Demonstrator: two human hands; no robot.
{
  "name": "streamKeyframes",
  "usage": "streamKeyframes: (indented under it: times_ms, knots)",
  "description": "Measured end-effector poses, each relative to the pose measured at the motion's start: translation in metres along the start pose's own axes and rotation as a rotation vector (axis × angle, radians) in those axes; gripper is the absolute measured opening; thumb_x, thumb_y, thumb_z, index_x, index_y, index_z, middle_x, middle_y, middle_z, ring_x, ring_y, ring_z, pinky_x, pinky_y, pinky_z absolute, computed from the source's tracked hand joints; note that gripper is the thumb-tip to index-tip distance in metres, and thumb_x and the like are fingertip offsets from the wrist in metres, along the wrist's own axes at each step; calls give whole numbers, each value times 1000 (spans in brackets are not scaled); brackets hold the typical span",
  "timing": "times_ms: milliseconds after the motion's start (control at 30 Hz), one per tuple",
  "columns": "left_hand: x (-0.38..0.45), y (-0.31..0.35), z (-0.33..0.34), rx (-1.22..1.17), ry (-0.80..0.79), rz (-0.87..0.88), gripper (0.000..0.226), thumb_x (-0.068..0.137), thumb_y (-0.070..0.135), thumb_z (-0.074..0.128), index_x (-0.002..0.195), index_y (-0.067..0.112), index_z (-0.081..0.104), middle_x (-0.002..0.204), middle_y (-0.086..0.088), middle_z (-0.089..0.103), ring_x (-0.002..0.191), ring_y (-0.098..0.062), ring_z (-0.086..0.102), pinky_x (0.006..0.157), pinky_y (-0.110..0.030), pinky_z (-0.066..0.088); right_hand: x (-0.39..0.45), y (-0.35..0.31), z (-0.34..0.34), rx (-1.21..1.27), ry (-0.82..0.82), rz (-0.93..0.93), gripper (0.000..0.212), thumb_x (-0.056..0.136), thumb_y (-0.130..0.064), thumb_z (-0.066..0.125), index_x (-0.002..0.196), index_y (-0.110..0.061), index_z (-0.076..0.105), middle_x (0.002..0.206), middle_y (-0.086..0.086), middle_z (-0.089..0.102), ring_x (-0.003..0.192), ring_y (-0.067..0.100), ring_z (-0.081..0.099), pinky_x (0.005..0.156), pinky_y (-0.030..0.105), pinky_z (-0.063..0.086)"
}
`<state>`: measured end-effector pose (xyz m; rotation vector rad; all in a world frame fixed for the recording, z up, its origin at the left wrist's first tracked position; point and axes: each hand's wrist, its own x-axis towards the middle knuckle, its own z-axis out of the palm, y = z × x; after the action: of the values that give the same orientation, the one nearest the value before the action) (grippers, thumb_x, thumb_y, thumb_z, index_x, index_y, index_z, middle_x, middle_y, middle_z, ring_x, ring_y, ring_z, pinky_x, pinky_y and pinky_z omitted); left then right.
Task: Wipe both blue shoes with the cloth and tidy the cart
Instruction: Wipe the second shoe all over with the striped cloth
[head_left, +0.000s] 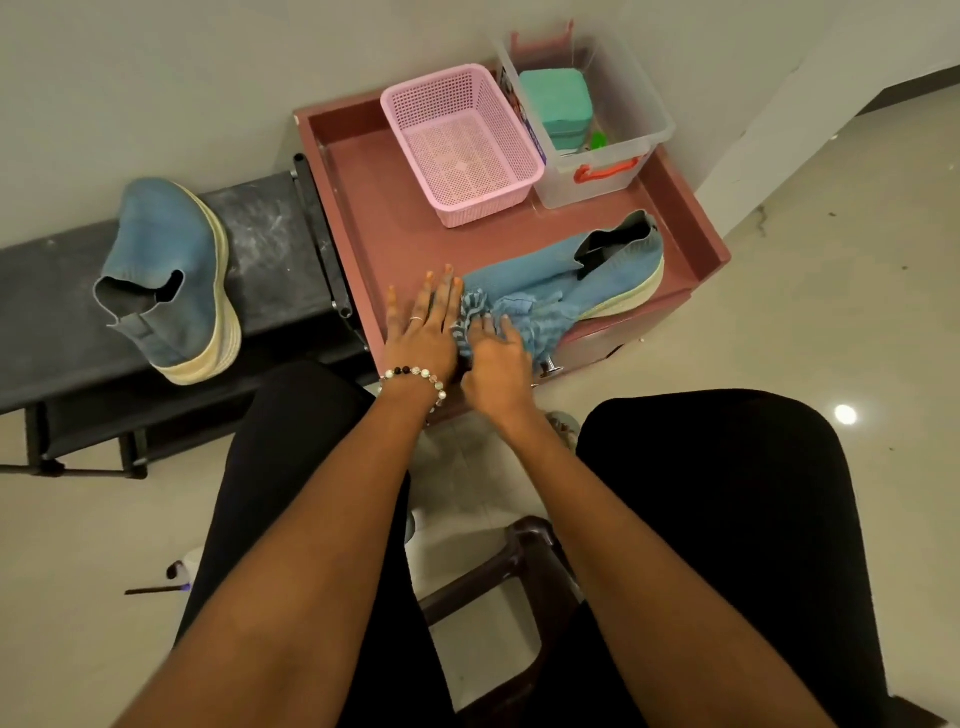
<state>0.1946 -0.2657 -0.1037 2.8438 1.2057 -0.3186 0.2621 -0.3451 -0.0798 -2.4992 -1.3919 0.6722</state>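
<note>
One blue shoe (613, 270) with a cream sole lies on its side in the pink cart tray (374, 208), heel toward the right. A crumpled blue striped cloth (511, 312) lies against its toe. My right hand (496, 364) grips the cloth, fingers curled into the fabric. My left hand (426, 327) lies flat with straight fingers on the tray, touching the cloth's left edge. The second blue shoe (166, 270) stands on the black bench (265, 244) to the left, away from both hands.
A pink mesh basket (462, 145) and a clear plastic box (597, 119) holding a teal item stand at the back of the tray. A wall runs behind the cart. My knees and a dark stool (524, 582) are below, on a pale tiled floor.
</note>
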Motion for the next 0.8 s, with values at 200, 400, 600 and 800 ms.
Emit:
streamKeyframes:
  times_ms: [200, 400, 600, 800]
  knots:
    - [2, -9, -3, 40, -12, 28, 86, 92, 59, 35, 149, 22, -17, 157, 10, -20, 146, -27, -11, 93, -63, -31, 13, 81, -45, -322, 29, -75, 60, 90, -1, 41, 145, -22, 32, 153, -1, 29, 143, 19, 19, 110, 48, 27]
    - [7, -19, -12, -47, -110, 114, 82, 96, 49, 39, 149, 25, -18, 158, 10, -17, 147, -26, -4, 95, -66, -25, 16, 51, -31, -329, 114, 248, 50, 97, -12, 34, 146, -8, 26, 156, 9, 20, 145, 28, 8, 107, 49, 25]
    - [3, -17, -9, 49, -50, 101, 72, 98, 24, 33, 148, 23, -19, 158, 10, -15, 148, -22, -1, 97, -66, -24, 5, 0, 2, -25, -27, 26, 49, 92, -9, 47, 140, -18, 41, 154, 9, 26, 144, 29, 14, 110, 52, 28]
    - [8, -25, -7, -46, -76, 159, 74, 98, 49, 31, 150, 23, -14, 159, 8, -8, 148, -21, 3, 98, -63, -25, 13, 82, -48, -301, 54, 44, 59, 88, 2, 46, 139, -28, 41, 149, -6, 34, 141, 20, 22, 106, 50, 27]
